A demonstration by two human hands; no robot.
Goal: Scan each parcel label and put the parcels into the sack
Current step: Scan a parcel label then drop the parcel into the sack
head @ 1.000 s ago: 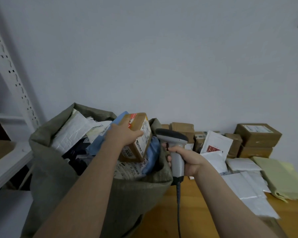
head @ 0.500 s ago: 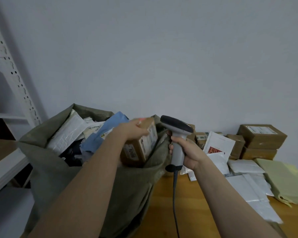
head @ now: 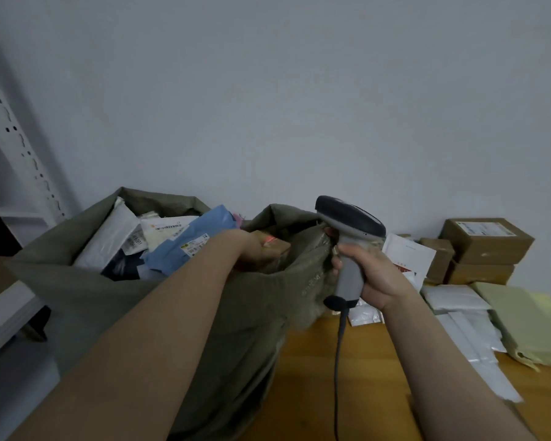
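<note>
One small brown cardboard box (head: pixel 273 249), down in the open mouth of the one olive-green woven sack (head: pixel 252 313), against its right-hand fold. Only a top corner in view, with a red glow on it; long axis and facing not to be told from that. Gripped from above by the left hand (head: pixel 245 249), fingers bent over the box, tips hidden behind it.

Just right of the sack, touching its fold: one grey handheld barcode scanner (head: pixel 347 249). Long axis close to upright, handle down, dark head at the top, nose pointing left and away over the sack mouth. Clamped round the handle, the right hand (head: pixel 376 272), fingers wrapped tight, thumb on the near side. One dark cable (head: pixel 338 351) hanging from the butt of the handle.

Inside the sack, at least four other parcels: a white plastic mailer (head: pixel 109 237), a white labelled packet (head: pixel 166 227), a blue plastic mailer (head: pixel 188 243) and a dark packet (head: pixel 124 268), heaped to the left of the box.

Under the sack's right side, a wooden table (head: pixel 363 393). Along its far edge by the grey wall (head: pixel 299 106), three brown cardboard boxes: two stacked (head: pixel 487 240) (head: pixel 481 274), a smaller one (head: pixel 438 256) beside them. Near these, a white envelope with red print (head: pixel 407 253), several white mailers (head: pixel 455 297), one pale yellow-green mailer (head: pixel 522 323). At far left, a white perforated shelf upright (head: pixel 23 148).
</note>
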